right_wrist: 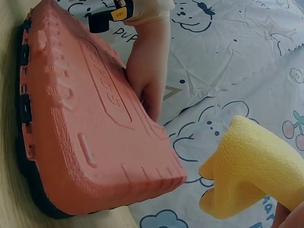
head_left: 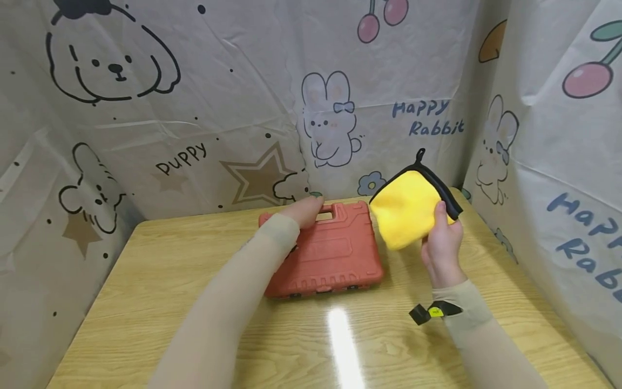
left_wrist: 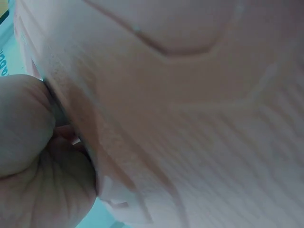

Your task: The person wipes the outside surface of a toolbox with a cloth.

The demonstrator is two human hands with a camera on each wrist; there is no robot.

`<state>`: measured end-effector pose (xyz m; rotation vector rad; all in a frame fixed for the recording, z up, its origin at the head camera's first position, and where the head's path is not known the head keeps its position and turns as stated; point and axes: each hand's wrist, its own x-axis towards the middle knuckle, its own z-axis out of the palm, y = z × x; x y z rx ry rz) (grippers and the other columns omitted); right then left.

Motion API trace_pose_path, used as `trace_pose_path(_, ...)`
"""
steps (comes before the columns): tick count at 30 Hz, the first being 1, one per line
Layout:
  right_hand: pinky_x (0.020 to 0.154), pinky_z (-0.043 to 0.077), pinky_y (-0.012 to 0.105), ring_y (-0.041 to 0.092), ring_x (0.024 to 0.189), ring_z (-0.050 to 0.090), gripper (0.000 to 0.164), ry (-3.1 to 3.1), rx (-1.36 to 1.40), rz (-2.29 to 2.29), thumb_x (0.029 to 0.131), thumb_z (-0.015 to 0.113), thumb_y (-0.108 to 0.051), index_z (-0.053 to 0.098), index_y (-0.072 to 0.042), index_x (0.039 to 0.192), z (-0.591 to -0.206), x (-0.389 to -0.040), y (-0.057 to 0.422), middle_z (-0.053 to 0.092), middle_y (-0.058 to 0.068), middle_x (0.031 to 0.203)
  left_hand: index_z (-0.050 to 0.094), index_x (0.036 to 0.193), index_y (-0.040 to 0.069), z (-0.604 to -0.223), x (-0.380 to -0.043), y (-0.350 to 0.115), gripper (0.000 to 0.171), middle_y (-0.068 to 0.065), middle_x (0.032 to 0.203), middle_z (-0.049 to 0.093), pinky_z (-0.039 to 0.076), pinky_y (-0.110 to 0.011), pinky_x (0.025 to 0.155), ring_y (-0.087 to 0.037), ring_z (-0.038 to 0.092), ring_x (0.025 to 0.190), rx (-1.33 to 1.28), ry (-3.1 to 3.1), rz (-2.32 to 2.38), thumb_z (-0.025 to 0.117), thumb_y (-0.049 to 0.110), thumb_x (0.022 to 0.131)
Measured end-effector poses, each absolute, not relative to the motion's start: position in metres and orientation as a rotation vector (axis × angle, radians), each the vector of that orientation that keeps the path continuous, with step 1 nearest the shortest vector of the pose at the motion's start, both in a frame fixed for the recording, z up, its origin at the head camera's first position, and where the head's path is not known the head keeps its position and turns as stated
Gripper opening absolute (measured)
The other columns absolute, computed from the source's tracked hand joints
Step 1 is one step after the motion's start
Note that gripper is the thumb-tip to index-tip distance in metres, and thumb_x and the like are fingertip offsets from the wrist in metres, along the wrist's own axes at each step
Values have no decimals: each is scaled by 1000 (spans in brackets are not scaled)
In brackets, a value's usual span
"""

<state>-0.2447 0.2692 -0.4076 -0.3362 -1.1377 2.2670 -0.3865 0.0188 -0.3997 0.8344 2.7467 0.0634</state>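
A red hard plastic case (head_left: pixel 335 243) with a carry-handle slot lies on the table, its dark lower half showing in the right wrist view (right_wrist: pixel 42 199). My left hand (head_left: pixel 308 210) reaches over to its far edge and grips it beside the handle slot. Thumb and curled fingers (left_wrist: pixel 28 128) close around that edge in the left wrist view, with most fingertips hidden. To the right of the case, my right hand (head_left: pixel 444 243) holds up a yellow cloth (head_left: pixel 408 208) with black edging and a small hanging loop. My thumb lies on the front of the cloth.
The case sits on a light wood table (head_left: pixel 184 281) near its back edge. Behind and at both sides hang printed sheets (head_left: pixel 243 97) with cartoon animals. Black latches (right_wrist: pixel 25 109) run along one side of the case. A camera strap (head_left: pixel 435 312) circles my right wrist.
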Motion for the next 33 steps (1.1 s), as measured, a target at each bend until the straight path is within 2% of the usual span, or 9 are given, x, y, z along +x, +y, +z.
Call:
trace_pose_path(3, 80, 56, 21, 22, 111, 57, 45, -1111, -331, 2267, 93, 56, -30, 52, -1, 127, -406, -244, 270, 59, 10, 118, 46, 124, 4, -391, -385, 19, 26, -14, 119, 58, 50, -39, 94, -22, 55, 105, 828, 2781, 30, 45, 7, 99)
trace_pose_path(8, 79, 57, 21, 21, 108, 59, 41, -1048, -336, 2296, 93, 58, -27, 54, -1, 125, -403, -244, 271, 60, 9, 116, 45, 120, 1, -379, -382, 18, 21, -15, 112, 59, 52, -40, 88, -26, 57, 100, 886, 2848, -44, 41, 6, 100)
trace_pose_path(13, 78, 57, 21, 20, 108, 59, 41, -1025, -354, 2304, 92, 58, -27, 53, -2, 125, -401, -244, 271, 60, 9, 116, 43, 118, 0, -368, -376, 17, 20, -16, 106, 62, 54, -42, 84, -27, 60, 96, 920, 2881, -62, 42, 4, 98)
trace_pose_path(24, 76, 58, 22, 20, 106, 60, 42, -971, -373, 2300, 91, 60, -27, 52, -2, 124, -396, -241, 279, 59, 9, 115, 50, 113, 4, -350, -365, 22, 15, -13, 107, 56, 50, -45, 87, -28, 52, 96, 996, 2985, -132, 43, 8, 100)
trace_pose_path(33, 78, 57, 22, 20, 108, 59, 43, -966, -353, 2299, 91, 60, -27, 50, -2, 124, -394, -240, 282, 58, 10, 117, 49, 109, 3, -345, -353, 19, 12, -15, 106, 51, 47, -45, 83, -30, 47, 93, 980, 3177, -149, 44, 5, 99)
